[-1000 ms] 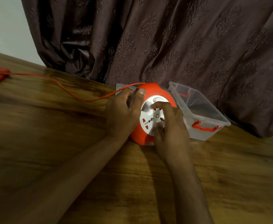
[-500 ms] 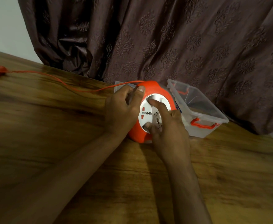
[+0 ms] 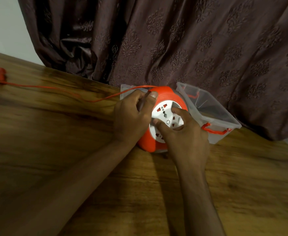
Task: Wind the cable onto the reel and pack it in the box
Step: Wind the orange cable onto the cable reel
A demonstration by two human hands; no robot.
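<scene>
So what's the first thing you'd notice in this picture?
The bright orange cable reel in the middle of the wooden table, gripped by the left hand while the right hand fingers its white socket face. Next, its orange cable trailing off left, and the clear plastic box just right.

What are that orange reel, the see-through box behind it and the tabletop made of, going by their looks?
The reel looks like moulded plastic: a smooth orange shell with fine ribs and a matte white socket face. The box seems thin clear plastic, since you can see through its walls; its orange handles look plastic too. The table shows brown wood grain with a slight sheen; whether solid wood or laminate, I cannot tell.
</scene>
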